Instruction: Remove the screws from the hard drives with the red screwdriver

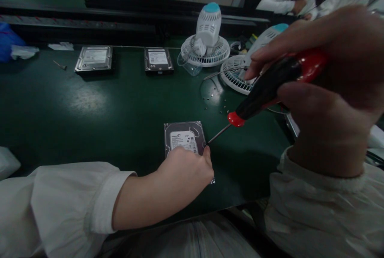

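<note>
A silver hard drive (183, 136) with a white label lies flat on the dark green table (90, 106) in front of me. My left hand (187, 168) rests on its near half, fingers curled over it, holding it down. My right hand (327, 86) is closed round the red and black handle of a screwdriver (270, 86). The thin shaft slants down to the left, and its tip meets the drive's right edge beside my left fingertips.
Two more hard drives (94, 59) (158, 60) lie at the back of the table. Two small white fans (208, 38) (255, 62) and a clear cup (189, 64) stand at the back right, with several loose screws (214, 102) scattered nearby. Another person in white (285, 0) sits far right.
</note>
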The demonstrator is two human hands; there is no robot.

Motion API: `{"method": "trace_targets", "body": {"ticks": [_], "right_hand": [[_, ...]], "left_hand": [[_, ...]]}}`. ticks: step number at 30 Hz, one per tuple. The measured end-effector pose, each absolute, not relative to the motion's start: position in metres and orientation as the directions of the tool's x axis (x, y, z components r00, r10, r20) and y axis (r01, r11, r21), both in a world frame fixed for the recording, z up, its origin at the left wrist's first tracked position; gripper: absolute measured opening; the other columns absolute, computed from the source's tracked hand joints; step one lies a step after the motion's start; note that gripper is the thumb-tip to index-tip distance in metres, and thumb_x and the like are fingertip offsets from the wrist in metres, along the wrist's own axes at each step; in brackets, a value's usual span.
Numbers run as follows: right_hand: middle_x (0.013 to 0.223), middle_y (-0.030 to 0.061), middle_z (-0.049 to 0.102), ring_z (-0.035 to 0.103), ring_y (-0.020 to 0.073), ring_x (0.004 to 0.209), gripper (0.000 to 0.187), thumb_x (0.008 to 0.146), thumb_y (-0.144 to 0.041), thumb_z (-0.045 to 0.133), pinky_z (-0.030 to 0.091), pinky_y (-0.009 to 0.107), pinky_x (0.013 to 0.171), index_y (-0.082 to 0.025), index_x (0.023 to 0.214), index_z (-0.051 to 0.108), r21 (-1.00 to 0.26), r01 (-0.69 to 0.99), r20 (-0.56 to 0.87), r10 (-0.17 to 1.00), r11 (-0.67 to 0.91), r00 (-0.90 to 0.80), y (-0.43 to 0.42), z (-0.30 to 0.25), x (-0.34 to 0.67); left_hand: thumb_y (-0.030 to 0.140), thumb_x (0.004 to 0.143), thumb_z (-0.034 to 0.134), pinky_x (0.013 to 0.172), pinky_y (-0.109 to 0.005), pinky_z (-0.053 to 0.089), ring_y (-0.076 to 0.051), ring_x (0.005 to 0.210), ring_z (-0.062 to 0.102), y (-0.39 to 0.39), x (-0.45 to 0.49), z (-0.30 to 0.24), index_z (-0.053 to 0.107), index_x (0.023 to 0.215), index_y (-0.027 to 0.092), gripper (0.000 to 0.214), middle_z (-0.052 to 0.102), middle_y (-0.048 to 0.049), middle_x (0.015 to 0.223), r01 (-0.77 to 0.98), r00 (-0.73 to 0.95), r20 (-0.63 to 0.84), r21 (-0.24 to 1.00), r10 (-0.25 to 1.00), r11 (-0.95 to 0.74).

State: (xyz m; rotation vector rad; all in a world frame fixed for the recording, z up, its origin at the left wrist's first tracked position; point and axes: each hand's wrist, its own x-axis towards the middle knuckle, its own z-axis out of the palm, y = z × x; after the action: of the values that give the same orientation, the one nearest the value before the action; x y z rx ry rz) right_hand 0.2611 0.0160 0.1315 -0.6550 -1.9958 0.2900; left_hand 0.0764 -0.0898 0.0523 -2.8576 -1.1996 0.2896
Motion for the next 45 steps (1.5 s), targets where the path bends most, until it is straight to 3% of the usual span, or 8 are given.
{"method": "trace_targets", "body": {"ticks": [4, 9, 13, 18, 23, 28, 40, 45], "right_hand": [[0.109, -0.0002, 0.069, 0.065, 0.0051, 0.093, 0.028, 0.093, -0.022, 0.069, 0.048, 0.023, 0.078, -0.019, 0.121, 0.073, -0.285, 0.258, 0.705, 0.384, 0.923, -0.597, 0.017, 0.133, 0.262], [0.113, -0.0023, 0.068, 0.066, 0.0076, 0.101, 0.035, 0.099, -0.039, 0.058, 0.051, 0.024, 0.084, -0.023, 0.128, 0.070, -0.385, 0.145, 0.700, 0.391, 0.911, -0.597, 0.017, 0.134, 0.264], [0.111, -0.0027, 0.067, 0.063, 0.0027, 0.096, 0.026, 0.096, -0.025, 0.066, 0.048, 0.021, 0.082, -0.019, 0.121, 0.069, -0.295, 0.313, 0.692, 0.427, 0.903, -0.581, 0.015, 0.136, 0.264], [0.116, -0.0018, 0.067, 0.066, 0.0077, 0.102, 0.034, 0.098, -0.038, 0.060, 0.053, 0.024, 0.086, -0.022, 0.126, 0.069, -0.343, 0.152, 0.683, 0.357, 0.927, -0.637, 0.019, 0.135, 0.266], [0.112, 0.0000, 0.068, 0.065, 0.0065, 0.097, 0.022, 0.096, -0.026, 0.067, 0.052, 0.024, 0.085, -0.018, 0.116, 0.069, -0.310, 0.313, 0.682, 0.439, 0.898, -0.585, 0.012, 0.137, 0.263], [0.118, -0.0019, 0.067, 0.067, 0.0085, 0.101, 0.032, 0.095, -0.034, 0.064, 0.053, 0.025, 0.084, -0.022, 0.125, 0.067, -0.367, 0.188, 0.668, 0.399, 0.911, -0.628, 0.016, 0.138, 0.263], [0.104, 0.0009, 0.069, 0.064, 0.0061, 0.085, 0.026, 0.090, -0.026, 0.072, 0.050, 0.022, 0.072, -0.017, 0.115, 0.072, -0.307, 0.245, 0.774, 0.392, 0.919, -0.498, 0.018, 0.127, 0.258], [0.105, 0.0074, 0.069, 0.066, 0.0128, 0.089, 0.030, 0.090, -0.030, 0.073, 0.049, 0.030, 0.077, -0.017, 0.117, 0.072, -0.348, 0.318, 0.749, 0.466, 0.882, -0.471, 0.018, 0.128, 0.268]], "left_hand": [[0.006, 0.095, 0.060, 0.036, -0.034, 0.039, -0.025, 0.046, 0.068, -0.091, 0.076, 0.051, 0.061, 0.143, -0.002, 0.049, 0.073, -0.0096, 0.065, 0.706, 0.691, -0.128, -0.090, 0.712, -0.702], [0.007, 0.096, 0.060, 0.036, -0.034, 0.039, -0.025, 0.047, 0.068, -0.089, 0.076, 0.051, 0.060, 0.145, -0.001, 0.049, 0.073, -0.0100, 0.066, 0.718, 0.678, -0.134, -0.087, 0.722, -0.690], [0.007, 0.097, 0.059, 0.037, -0.034, 0.042, -0.025, 0.049, 0.069, -0.089, 0.076, 0.054, 0.059, 0.145, -0.002, 0.049, 0.074, -0.0108, 0.068, 0.710, 0.681, -0.181, -0.073, 0.709, -0.700], [0.007, 0.097, 0.057, 0.038, -0.035, 0.044, -0.025, 0.048, 0.068, -0.091, 0.076, 0.053, 0.059, 0.145, -0.002, 0.049, 0.073, -0.0104, 0.066, 0.711, 0.681, -0.158, -0.088, 0.715, -0.697], [0.009, 0.098, 0.058, 0.039, -0.034, 0.045, -0.025, 0.048, 0.069, -0.090, 0.076, 0.051, 0.059, 0.146, -0.001, 0.049, 0.073, -0.0105, 0.067, 0.715, 0.677, -0.152, -0.098, 0.720, -0.692], [0.009, 0.098, 0.059, 0.039, -0.033, 0.043, -0.024, 0.048, 0.069, -0.091, 0.076, 0.050, 0.061, 0.145, 0.000, 0.048, 0.073, -0.0098, 0.066, 0.711, 0.682, -0.135, -0.105, 0.719, -0.695], [0.008, 0.095, 0.060, 0.037, -0.035, 0.032, -0.024, 0.047, 0.066, -0.090, 0.072, 0.050, 0.062, 0.144, 0.001, 0.049, 0.072, -0.0079, 0.064, 0.719, 0.683, -0.113, -0.066, 0.722, -0.691], [0.013, 0.092, 0.069, 0.039, -0.034, 0.031, -0.023, 0.055, 0.070, -0.093, 0.070, 0.067, 0.079, 0.110, 0.009, 0.020, 0.076, -0.0094, 0.074, 0.690, 0.723, -0.078, 0.039, 0.687, -0.722]]}}
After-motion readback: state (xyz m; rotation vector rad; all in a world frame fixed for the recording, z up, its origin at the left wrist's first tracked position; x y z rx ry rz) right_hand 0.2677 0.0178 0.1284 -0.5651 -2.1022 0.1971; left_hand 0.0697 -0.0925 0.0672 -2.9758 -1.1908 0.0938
